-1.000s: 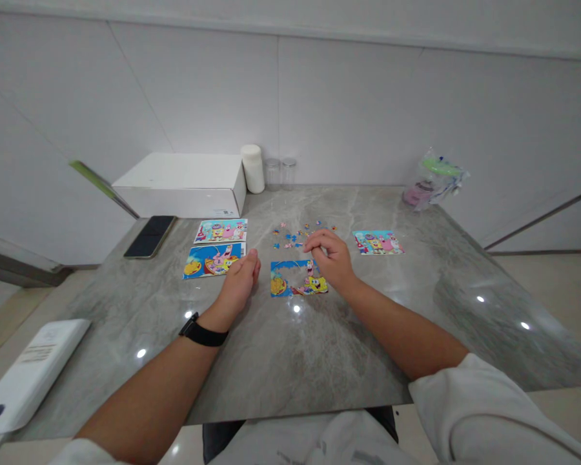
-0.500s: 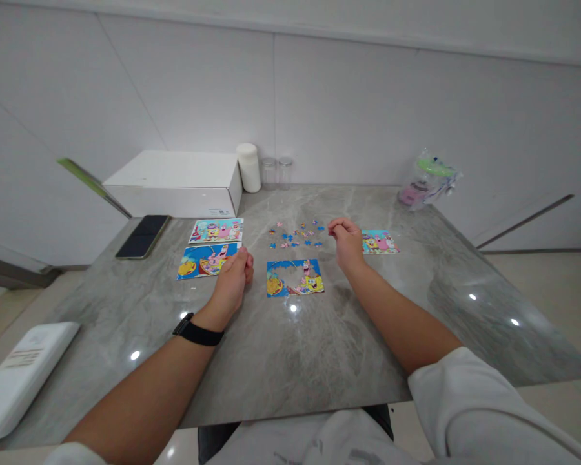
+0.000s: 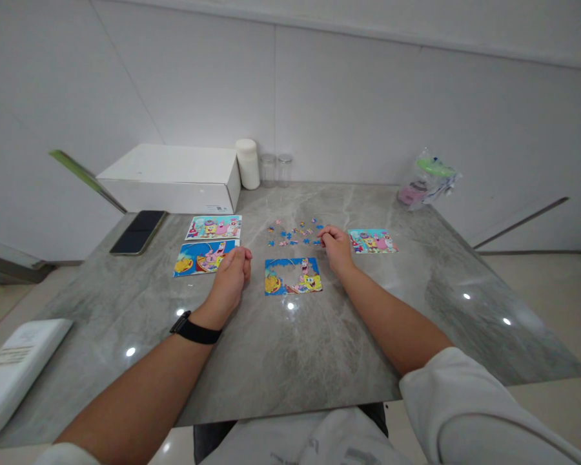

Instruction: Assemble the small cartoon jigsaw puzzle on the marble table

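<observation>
A cartoon jigsaw puzzle [image 3: 311,283] lies flat on the table in front of me, with a gap in its middle through which a grey surface shows. Just beyond it are several loose puzzle pieces [image 3: 285,236], mostly blue, pink and yellow. My right hand [image 3: 336,247] is at their right edge, thumb and finger pinched together; anything between the fingertips is too small to make out. My left hand [image 3: 232,274] rests in a loose fist by the right edge of a blue cartoon picture card [image 3: 186,261]. Its palm is hidden.
Behind the blue card lies another cartoon picture [image 3: 214,227]; a similar one [image 3: 374,241] is right of my right hand. Around them are a phone [image 3: 139,232], white box [image 3: 169,181], white bottle [image 3: 248,165], glass jars [image 3: 284,171], bagged cup [image 3: 426,181] and white device [image 3: 22,361].
My right hand has moved left, from beside the loose pieces to their right edge. My left hand stays in the same closed pose. The whole view has shifted slightly.
</observation>
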Available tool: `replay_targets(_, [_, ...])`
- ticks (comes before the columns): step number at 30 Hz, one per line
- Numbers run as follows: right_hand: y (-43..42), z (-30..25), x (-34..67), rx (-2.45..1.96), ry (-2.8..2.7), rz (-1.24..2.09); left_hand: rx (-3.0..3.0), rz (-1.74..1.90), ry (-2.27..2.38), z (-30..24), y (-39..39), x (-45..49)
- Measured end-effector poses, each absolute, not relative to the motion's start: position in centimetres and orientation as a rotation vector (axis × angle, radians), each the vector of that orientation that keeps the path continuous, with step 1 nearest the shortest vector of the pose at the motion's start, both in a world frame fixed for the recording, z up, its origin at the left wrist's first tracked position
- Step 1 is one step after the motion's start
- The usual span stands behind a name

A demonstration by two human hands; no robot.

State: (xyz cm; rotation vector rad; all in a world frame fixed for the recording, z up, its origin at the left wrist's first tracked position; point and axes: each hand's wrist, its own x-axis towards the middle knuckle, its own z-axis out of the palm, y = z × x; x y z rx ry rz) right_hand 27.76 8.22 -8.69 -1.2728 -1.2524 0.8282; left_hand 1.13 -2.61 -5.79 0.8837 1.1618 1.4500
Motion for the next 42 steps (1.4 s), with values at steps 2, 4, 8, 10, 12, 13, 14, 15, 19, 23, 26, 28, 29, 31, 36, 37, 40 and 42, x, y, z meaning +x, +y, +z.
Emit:
replay_targets(2, [8.3, -8.5, 27.9, -1.308, -1.230, 0.818, 0.879, 1.474, 1.168, -5.8, -2.6, 1.1])
replay_targets(4, [8.4, -8.3, 28.1, -1.335, -1.172, 0.838, 0.876, 1.493, 1.172, -5.9, -2.6, 1.0])
replay_targets(8, [8.3, -7.9, 27.8, -1.327, -1.138, 0.905, 0.875, 1.507, 1.166, -5.8, -2.6, 1.1])
replay_targets(10, [8.1, -7.8, 27.5, -1.298, -1.189, 0.904, 0.881, 1.504, 1.168, -5.8, -2.6, 1.1])
replay_targets(12, [7.8, -7.8, 27.2, -1.272, -1.254, 0.887, 0.890, 1.502, 1.172, -5.8, -2.6, 1.2])
replay_targets(13, [7.7, -7.9, 27.2, -1.268, -1.285, 0.875, 0.893, 1.505, 1.172, -5.8, -2.6, 1.2])
replay_targets(14, [7.7, -7.9, 27.1, -1.270, -1.310, 0.864, 0.895, 1.508, 1.170, -5.8, -2.6, 1.2])
replay_targets(15, [7.7, -7.9, 27.1, -1.277, -1.328, 0.853, 0.897, 1.511, 1.168, -5.9, -2.5, 1.1])
replay_targets(19, [8.2, -7.5, 27.8, -1.297, -1.419, 0.767, 0.920, 1.507, 1.168, -6.1, -2.6, 1.1])
replay_targets(23, [9.3, -6.4, 28.8, -1.316, -1.679, 0.587, 0.961, 1.500, 1.163, -6.2, -2.8, 1.2])
replay_targets(26, [10.0, -5.7, 29.4, -1.357, -1.843, 0.483, 0.972, 1.488, 1.166, -6.1, -3.0, 1.3])
replay_targets(28, [10.5, -5.3, 29.5, -1.392, -1.961, 0.415, 0.965, 1.482, 1.169, -6.0, -2.9, 1.4])
replay_targets(29, [10.7, -5.1, 29.5, -1.412, -2.032, 0.378, 0.959, 1.482, 1.172, -6.0, -2.9, 1.4])
replay_targets(31, [11.3, -4.5, 29.4, -1.459, -2.181, 0.299, 0.951, 1.481, 1.181, -6.0, -2.8, 1.5])
replay_targets(36, [13.9, -3.1, 28.4, -1.616, -2.457, 0.123, 0.970, 1.467, 1.216, -6.2, -2.6, 1.5])
replay_targets(37, [14.6, -3.0, 28.2, -1.618, -2.503, 0.098, 0.975, 1.464, 1.222, -6.2, -2.6, 1.5])
replay_targets(40, [16.4, -3.3, 27.3, -1.592, -2.616, 0.070, 0.985, 1.459, 1.224, -6.1, -2.6, 1.5])
replay_targets(42, [17.3, -3.8, 26.8, -1.594, -2.658, 0.072, 0.984, 1.460, 1.232, -5.9, -2.7, 1.5])
